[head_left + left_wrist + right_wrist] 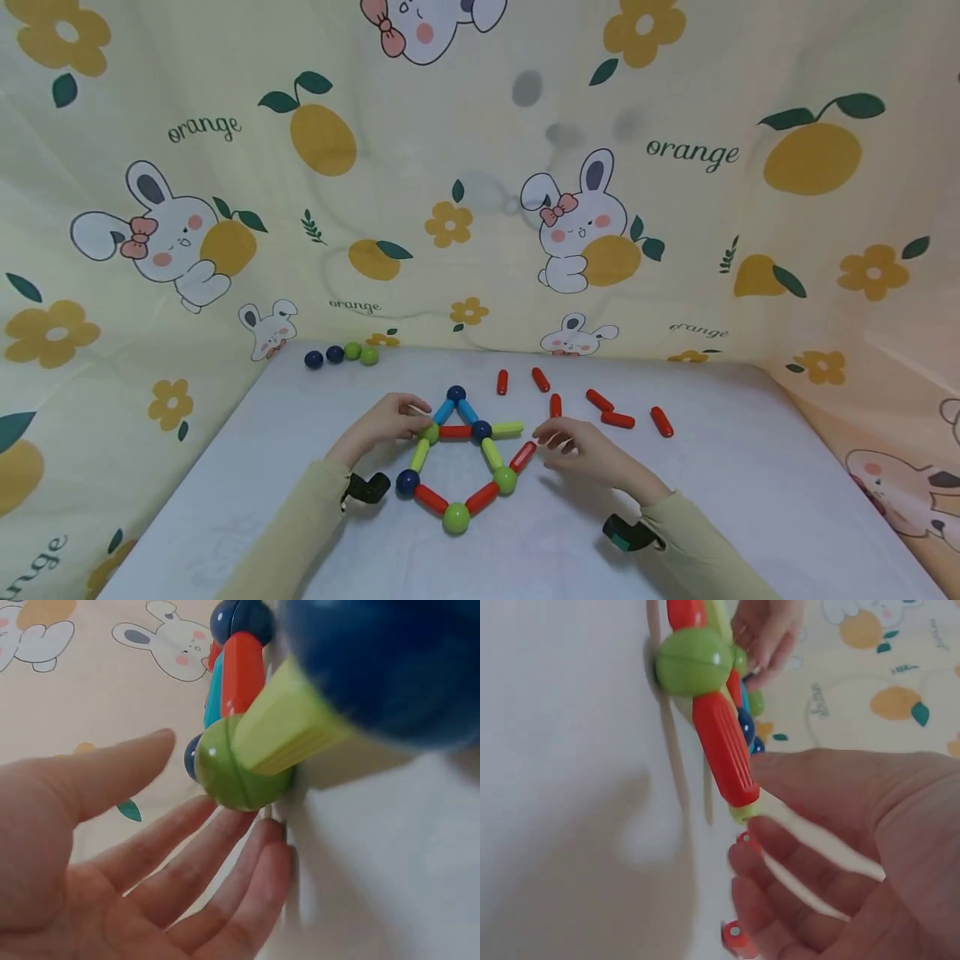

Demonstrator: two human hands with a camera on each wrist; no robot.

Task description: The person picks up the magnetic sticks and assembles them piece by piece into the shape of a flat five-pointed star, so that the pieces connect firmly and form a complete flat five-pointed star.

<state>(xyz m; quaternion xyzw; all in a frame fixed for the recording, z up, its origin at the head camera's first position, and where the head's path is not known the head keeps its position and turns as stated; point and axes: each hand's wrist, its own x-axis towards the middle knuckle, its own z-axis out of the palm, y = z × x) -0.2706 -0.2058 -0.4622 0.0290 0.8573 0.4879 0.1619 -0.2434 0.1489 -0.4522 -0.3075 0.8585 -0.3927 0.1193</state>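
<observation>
Flanking a ball-and-rod figure (455, 432) with two hands

The figure, a triangle joined to a pentagon, lies on the white tabletop (225, 483). The left hand (395, 419) has fingers extended and thumb wide, fingertips at the upper-left green ball (240, 769). The right hand (577, 442), thumb and fingers parted, is at the free end of a red rod (726, 746); whether it touches, I cannot tell. Spare red rods (618, 420) lie behind it.
</observation>
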